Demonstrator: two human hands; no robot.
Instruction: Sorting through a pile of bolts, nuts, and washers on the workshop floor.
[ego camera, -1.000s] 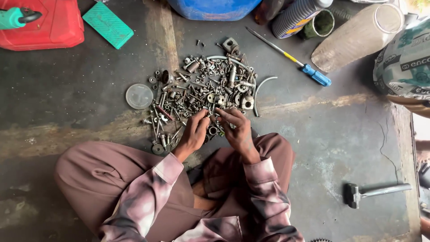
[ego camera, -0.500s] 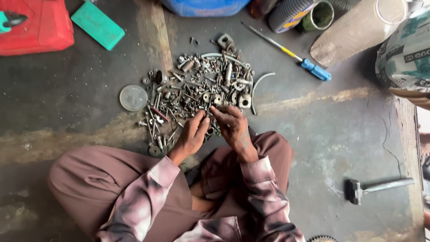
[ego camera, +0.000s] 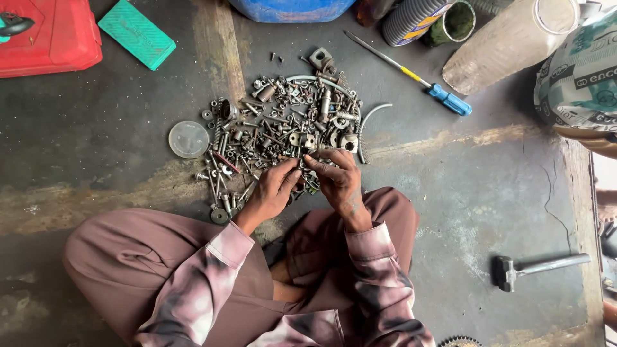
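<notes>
A heap of metal bolts, nuts and washers [ego camera: 283, 125] lies on the grey concrete floor in front of my crossed legs. My left hand [ego camera: 273, 193] and my right hand [ego camera: 337, 180] meet at the heap's near edge, fingertips together around a small metal part [ego camera: 301, 168]. Which hand grips the part is too small to tell. A round clear lid [ego camera: 188, 139] lies flat just left of the heap.
A blue-handled screwdriver [ego camera: 424, 80] lies beyond the heap to the right, a hammer [ego camera: 533, 266] on the floor at right. A red container [ego camera: 54, 38] and green flat box [ego camera: 136, 33] sit top left; a blue tub [ego camera: 289, 8], ribbed cans and a clear jar [ego camera: 508, 45] line the top.
Both hands stay at the heap's near edge, fingers shifting slightly over small parts. The view has drifted a little, so the floor objects sit higher in frame.
</notes>
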